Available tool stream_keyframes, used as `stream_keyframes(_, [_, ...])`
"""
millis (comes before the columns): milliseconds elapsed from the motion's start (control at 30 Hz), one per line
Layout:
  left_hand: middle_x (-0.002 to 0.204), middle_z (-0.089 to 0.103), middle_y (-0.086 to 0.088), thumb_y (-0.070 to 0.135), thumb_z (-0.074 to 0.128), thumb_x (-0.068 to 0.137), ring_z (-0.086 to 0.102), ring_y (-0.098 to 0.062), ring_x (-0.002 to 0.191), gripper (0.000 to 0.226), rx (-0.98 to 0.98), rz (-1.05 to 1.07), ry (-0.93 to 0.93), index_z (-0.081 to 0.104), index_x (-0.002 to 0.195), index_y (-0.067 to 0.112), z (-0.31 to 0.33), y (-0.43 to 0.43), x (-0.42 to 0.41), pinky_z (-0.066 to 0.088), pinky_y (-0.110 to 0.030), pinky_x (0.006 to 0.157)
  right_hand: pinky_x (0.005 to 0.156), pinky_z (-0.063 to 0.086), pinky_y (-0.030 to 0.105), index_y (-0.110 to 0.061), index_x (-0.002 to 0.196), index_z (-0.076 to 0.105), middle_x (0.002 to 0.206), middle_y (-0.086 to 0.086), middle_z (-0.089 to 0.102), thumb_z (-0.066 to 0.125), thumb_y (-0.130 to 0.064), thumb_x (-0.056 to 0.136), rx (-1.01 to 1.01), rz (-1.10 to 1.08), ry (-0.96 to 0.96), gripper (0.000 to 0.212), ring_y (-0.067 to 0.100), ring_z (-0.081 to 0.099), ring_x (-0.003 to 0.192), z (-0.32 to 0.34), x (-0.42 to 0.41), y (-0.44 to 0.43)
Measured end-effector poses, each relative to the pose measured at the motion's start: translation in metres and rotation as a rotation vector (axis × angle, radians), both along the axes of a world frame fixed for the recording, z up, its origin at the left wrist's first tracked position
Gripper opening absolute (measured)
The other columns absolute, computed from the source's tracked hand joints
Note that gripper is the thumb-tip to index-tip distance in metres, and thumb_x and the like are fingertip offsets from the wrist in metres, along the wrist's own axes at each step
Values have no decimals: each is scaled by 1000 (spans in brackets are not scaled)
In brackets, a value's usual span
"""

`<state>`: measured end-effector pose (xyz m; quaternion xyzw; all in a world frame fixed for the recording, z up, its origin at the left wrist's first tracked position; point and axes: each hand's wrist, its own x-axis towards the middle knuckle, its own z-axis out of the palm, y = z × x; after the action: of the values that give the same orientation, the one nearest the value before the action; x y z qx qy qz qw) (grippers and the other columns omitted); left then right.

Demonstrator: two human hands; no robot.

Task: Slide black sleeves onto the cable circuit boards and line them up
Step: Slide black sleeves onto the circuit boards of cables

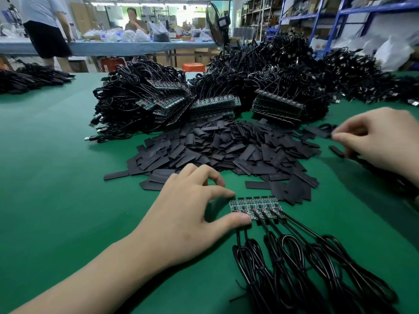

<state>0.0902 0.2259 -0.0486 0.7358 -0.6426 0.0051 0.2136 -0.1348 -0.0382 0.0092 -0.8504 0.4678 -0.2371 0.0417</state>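
Observation:
A row of several small green circuit boards point(257, 206) lies side by side on the green table, their black cables point(294, 257) trailing toward me in tied coils. My left hand point(181, 214) rests at the row's left end, thumb and fingertips touching the leftmost board. A big heap of flat black sleeves point(226, 150) lies just beyond the row. My right hand point(381, 139) hovers at the heap's right edge, fingertips pinched on a black sleeve point(323, 132); motion blur hides the exact grip.
Stacks of bare boards with cables point(215, 105) pile up behind the sleeves, with more cable heaps point(340, 71) at the right and far left. A fan point(217, 23), shelves and two people at a long bench are in the background.

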Motion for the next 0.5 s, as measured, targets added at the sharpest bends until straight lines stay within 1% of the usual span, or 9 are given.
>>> stream_keyframes(67, [112,47,28,91,35,74,41,-1,111,73,-7,-9,45,71,116,43,0,0,0,39,-34,100,77,60,47,-30,88,79,78,1,75,74,-38,89,7,-187,162,10,31,70,82,-3,-10,-15])
stream_keyframes(133, [109,51,26,87,51,71,46,-2,111,61,-49,-28,143,70,108,41,0,0,0,41,-32,100,80,58,47,-27,94,80,96,13,74,74,-43,89,-75,-223,207,18,38,67,90,-4,-8,-14])
stream_keyframes(167, [107,52,25,83,59,69,49,-3,110,57,-74,-31,198,68,105,40,1,0,-1,41,-27,98,78,56,42,-29,94,79,99,11,74,72,-46,89,-146,-152,165,19,35,67,92,-3,-2,-5])
stream_keyframes(200, [104,55,24,79,66,67,52,-2,108,54,-101,-31,255,67,102,38,1,0,-3,42,-21,93,74,53,36,-34,93,79,97,2,75,68,-48,90,-192,-10,77,18,24,67,90,-2,6,10])
stream_keyframes(267, [95,61,20,69,73,64,59,-1,98,48,-156,-27,377,67,98,35,3,0,-6,40,-10,80,68,47,23,-45,86,75,88,-22,74,61,-59,87,-49,339,-100,20,-6,65,82,0,29,53])
stream_keyframes(300, [91,64,19,62,77,64,61,-1,93,43,-179,-26,435,68,96,34,4,0,-7,41,-9,77,67,48,19,-47,86,75,86,-27,74,57,-66,85,95,491,-120,26,-11,65,81,-2,41,74])
stream_keyframes(367, [83,67,13,42,87,68,65,-4,83,32,-203,-45,540,68,93,32,6,0,-8,46,-13,75,69,51,19,-43,89,77,86,-26,74,56,-70,83,328,681,-75,35,-8,67,78,-13,57,104])
stream_keyframes(433, [79,68,9,23,91,70,65,-5,75,29,-217,-70,637,70,90,29,7,-1,-7,52,-24,75,65,46,15,-37,86,75,80,-20,73,63,-63,85,410,774,-47,29,-5,65,72,-25,65,116])
stream_keyframes(500, [76,69,7,22,90,68,63,-6,70,27,-225,-68,740,73,88,26,8,-1,-6,54,-27,71,63,44,18,-33,81,74,75,-13,71,67,-52,90,462,813,-100,22,-4,60,67,-31,67,118])
